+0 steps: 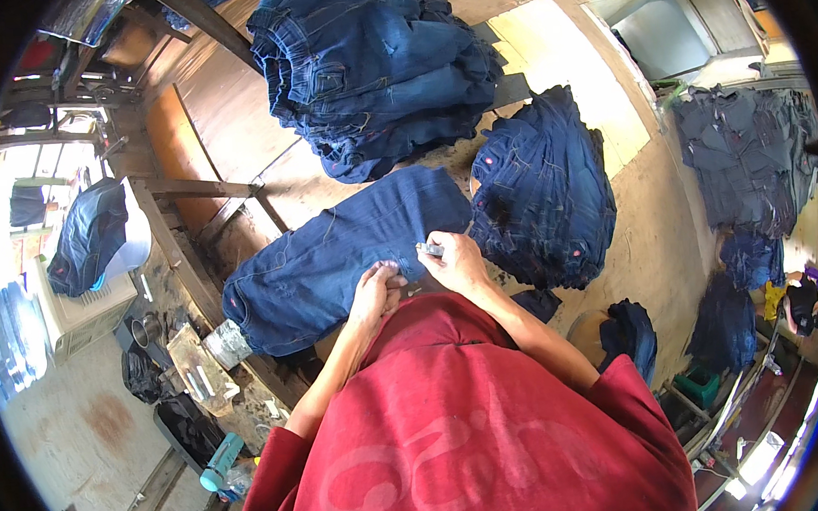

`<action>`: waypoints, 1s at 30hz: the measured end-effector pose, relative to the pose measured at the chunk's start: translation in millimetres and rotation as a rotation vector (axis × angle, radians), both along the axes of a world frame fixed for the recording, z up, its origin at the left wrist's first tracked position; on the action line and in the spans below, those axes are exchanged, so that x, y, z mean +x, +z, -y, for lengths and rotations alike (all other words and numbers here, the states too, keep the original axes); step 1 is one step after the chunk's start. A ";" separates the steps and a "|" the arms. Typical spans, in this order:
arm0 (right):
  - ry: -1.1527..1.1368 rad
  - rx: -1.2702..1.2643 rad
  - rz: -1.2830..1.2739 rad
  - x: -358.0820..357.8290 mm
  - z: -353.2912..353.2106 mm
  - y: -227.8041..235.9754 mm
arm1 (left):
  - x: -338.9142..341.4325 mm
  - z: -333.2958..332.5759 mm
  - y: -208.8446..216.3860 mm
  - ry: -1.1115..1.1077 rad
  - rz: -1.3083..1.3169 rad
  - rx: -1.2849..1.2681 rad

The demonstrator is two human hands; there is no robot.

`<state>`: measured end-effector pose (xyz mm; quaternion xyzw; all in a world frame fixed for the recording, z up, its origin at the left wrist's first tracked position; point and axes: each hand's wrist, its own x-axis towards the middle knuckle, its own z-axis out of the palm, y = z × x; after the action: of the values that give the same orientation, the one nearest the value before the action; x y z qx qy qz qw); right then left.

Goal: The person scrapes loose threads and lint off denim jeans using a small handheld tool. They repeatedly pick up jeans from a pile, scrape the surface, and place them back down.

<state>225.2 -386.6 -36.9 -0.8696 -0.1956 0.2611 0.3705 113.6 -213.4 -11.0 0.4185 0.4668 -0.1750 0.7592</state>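
A dark blue jeans leg (pixel 333 241) lies stretched flat over a long support before me, with faded streaks near its lower edge. My left hand (pixel 376 293) rests at that near edge, its fingers curled in and pressed together; anything between them is hidden. Just to its right, my right hand (pixel 458 264) grips a small grey tool (pixel 433 250) whose end points left over the denim. What kind of tool it is does not show. Close beyond my right hand stands a heap of dark blue jeans (pixel 546 191).
A larger pile of elastic-waisted jeans (pixel 370 80) sits at the far side. Wooden beams (pixel 184 260) and a cluttered ledge (pixel 201 371) are at left, near a light blue bottle (pixel 223 462). Grey garments (pixel 749 155) lie at far right, with a green container (pixel 698 386) nearer.
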 end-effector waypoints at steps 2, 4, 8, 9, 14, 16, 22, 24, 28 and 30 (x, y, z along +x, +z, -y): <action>-0.016 0.003 0.014 -0.6 1.9 -1.8 | 7.6 0.7 -4.3 -0.233 0.119 0.201; -0.020 -0.020 0.014 0.4 4.2 -5.4 | 12.0 4.7 -9.4 -0.162 0.061 0.158; -0.100 0.070 0.032 1.6 10.4 -22.5 | -20.5 -10.8 -7.3 -0.168 0.165 0.531; -0.207 0.168 0.026 1.7 13.1 -28.8 | -38.6 -20.9 -3.7 -0.117 0.211 0.798; -0.822 0.200 -0.216 6.9 47.8 -62.3 | -130.5 -153.0 -4.9 -0.020 -0.450 1.935; -1.044 0.204 -0.817 8.4 64.8 -69.8 | -138.9 -193.0 -21.0 -0.019 -0.342 1.445; -1.103 0.576 -1.336 15.7 48.1 -88.1 | -61.7 -228.7 -41.7 -0.275 0.197 1.444; -1.109 0.420 -1.118 33.9 43.6 -97.4 | -53.3 -213.4 -34.3 -0.298 0.320 1.678; -1.297 0.600 -0.794 121.6 69.6 -118.5 | -122.9 -123.9 -19.3 -0.165 -0.291 1.505; -1.331 0.653 -0.769 154.8 78.4 -126.3 | -151.9 -70.7 -27.5 -0.292 -0.169 1.652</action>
<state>380.0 -465.0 -163.2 -0.5028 0.4333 0.1966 0.7217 -38.3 -142.7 -38.4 0.8811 0.4410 0.0954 0.1415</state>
